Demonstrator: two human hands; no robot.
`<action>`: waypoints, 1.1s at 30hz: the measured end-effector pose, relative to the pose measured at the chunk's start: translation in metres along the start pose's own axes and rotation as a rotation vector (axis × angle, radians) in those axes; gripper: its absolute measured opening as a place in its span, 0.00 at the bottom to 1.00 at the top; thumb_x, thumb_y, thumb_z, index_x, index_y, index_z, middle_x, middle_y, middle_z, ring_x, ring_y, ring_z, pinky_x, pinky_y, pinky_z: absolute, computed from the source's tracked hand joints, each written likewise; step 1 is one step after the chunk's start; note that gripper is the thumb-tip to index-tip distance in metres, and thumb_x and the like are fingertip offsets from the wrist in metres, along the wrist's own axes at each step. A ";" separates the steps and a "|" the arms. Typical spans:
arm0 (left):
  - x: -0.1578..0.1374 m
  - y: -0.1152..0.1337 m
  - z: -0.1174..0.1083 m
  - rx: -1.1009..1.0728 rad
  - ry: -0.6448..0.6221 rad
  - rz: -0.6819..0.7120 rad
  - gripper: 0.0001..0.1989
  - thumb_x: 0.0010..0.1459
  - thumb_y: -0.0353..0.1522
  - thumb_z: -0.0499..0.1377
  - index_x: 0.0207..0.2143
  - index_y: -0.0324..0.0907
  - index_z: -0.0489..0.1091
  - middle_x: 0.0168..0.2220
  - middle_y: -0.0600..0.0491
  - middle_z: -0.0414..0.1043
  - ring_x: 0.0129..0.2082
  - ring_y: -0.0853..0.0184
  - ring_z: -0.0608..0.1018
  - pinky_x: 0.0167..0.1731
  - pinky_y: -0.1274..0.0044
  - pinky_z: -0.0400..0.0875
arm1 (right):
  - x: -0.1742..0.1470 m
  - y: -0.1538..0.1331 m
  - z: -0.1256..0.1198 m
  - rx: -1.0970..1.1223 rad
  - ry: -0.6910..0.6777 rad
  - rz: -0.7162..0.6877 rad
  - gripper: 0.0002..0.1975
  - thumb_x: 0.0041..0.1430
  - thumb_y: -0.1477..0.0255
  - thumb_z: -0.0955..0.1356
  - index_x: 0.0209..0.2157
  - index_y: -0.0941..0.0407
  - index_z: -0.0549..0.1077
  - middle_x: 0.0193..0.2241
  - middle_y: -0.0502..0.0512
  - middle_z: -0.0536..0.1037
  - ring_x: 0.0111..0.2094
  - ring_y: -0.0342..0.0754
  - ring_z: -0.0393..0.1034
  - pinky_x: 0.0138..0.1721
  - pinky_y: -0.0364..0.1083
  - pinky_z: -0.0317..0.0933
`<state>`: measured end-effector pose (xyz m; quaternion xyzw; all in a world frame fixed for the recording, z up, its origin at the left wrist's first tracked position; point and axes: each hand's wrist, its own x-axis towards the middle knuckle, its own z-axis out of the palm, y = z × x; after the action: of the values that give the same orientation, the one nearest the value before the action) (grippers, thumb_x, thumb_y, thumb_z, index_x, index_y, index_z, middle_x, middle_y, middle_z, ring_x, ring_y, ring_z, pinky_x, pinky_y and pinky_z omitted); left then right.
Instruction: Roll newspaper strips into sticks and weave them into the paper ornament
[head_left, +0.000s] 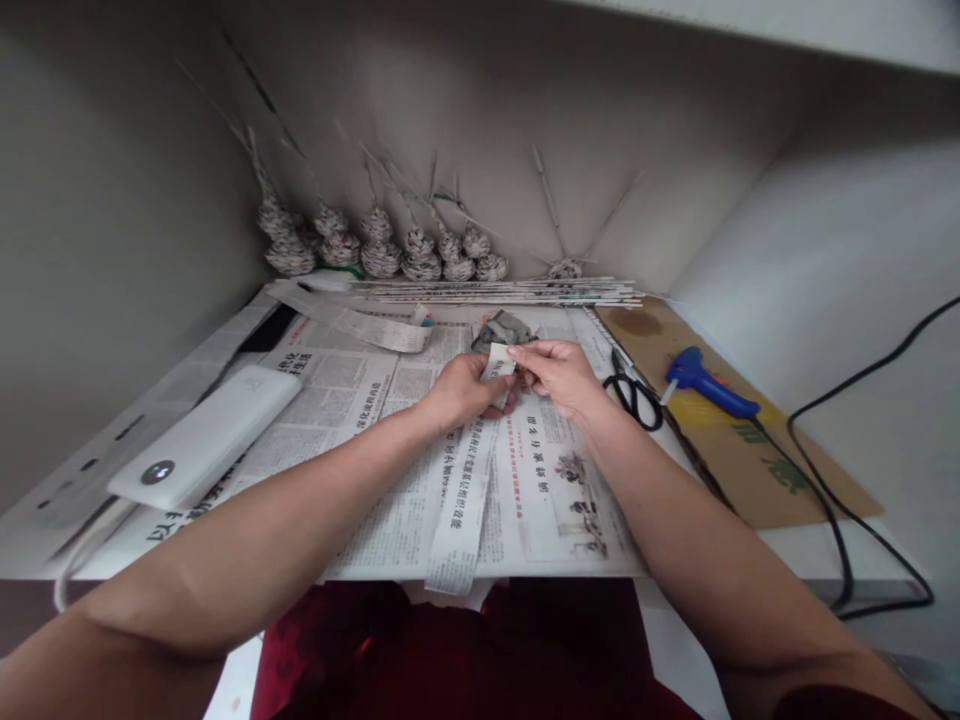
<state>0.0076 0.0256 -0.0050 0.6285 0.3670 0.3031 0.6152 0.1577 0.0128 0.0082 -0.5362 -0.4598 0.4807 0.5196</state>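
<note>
A strip of newspaper (pixel 466 490) runs from my fingers down across the newspaper-covered table and slightly over its front edge. My left hand (pixel 463 388) is closed on the strip near its far end, thumb on top. At that same end my right hand (pixel 561 372) pinches the paper between thumb and fingers, close beside the left. Just beyond my fingers lies a crumpled dark grey cloth (pixel 504 328). Black-handled scissors (pixel 634 392) lie right of my right hand, their blades partly in view.
Several woven paper gourd shapes (pixel 381 245) stand along the back wall behind a bundle of thin paper sticks (pixel 495 292). A white power bank (pixel 206 440) lies left. At right, a blue glue gun (pixel 712 385) with a black cord rests on cardboard (pixel 810 480). Another paper strip (pixel 360 322) curls back left.
</note>
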 end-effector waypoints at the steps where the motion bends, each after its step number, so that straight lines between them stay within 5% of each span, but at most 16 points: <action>1: 0.000 0.000 0.000 0.004 0.000 0.002 0.09 0.54 0.35 0.59 0.34 0.37 0.70 0.28 0.50 0.73 0.26 0.69 0.76 0.23 0.79 0.73 | 0.000 0.000 0.000 0.002 0.002 0.001 0.18 0.37 0.61 0.76 0.25 0.61 0.75 0.11 0.45 0.64 0.13 0.36 0.54 0.12 0.37 0.45; 19: -0.002 0.003 0.000 -0.017 -0.038 0.017 0.12 0.51 0.38 0.61 0.32 0.37 0.70 0.28 0.49 0.73 0.27 0.69 0.76 0.25 0.79 0.73 | -0.002 -0.003 0.003 0.054 0.004 -0.035 0.19 0.40 0.59 0.75 0.18 0.58 0.67 0.11 0.44 0.62 0.12 0.35 0.52 0.11 0.38 0.43; 26: -0.002 0.007 -0.001 -0.033 -0.028 -0.030 0.12 0.52 0.38 0.61 0.34 0.38 0.71 0.27 0.51 0.73 0.26 0.69 0.75 0.23 0.80 0.71 | 0.004 -0.010 -0.017 0.016 -0.130 -0.059 0.20 0.43 0.59 0.74 0.32 0.60 0.78 0.22 0.51 0.71 0.19 0.37 0.59 0.13 0.37 0.45; 30: -0.002 0.007 -0.001 -0.046 -0.013 -0.053 0.11 0.52 0.36 0.61 0.35 0.37 0.72 0.27 0.50 0.73 0.26 0.70 0.75 0.23 0.80 0.71 | 0.004 -0.009 -0.022 -0.085 -0.258 -0.032 0.20 0.43 0.62 0.74 0.37 0.60 0.78 0.19 0.50 0.71 0.18 0.37 0.59 0.14 0.37 0.48; 33: -0.003 0.008 0.000 -0.045 -0.024 -0.047 0.11 0.52 0.35 0.61 0.35 0.36 0.72 0.27 0.50 0.73 0.26 0.70 0.75 0.23 0.80 0.72 | 0.003 -0.007 -0.019 -0.112 -0.222 -0.037 0.19 0.43 0.62 0.74 0.34 0.61 0.78 0.16 0.48 0.69 0.16 0.36 0.58 0.14 0.37 0.48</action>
<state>0.0065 0.0234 0.0033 0.6093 0.3673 0.2892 0.6405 0.1764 0.0135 0.0152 -0.4993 -0.5506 0.5011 0.4433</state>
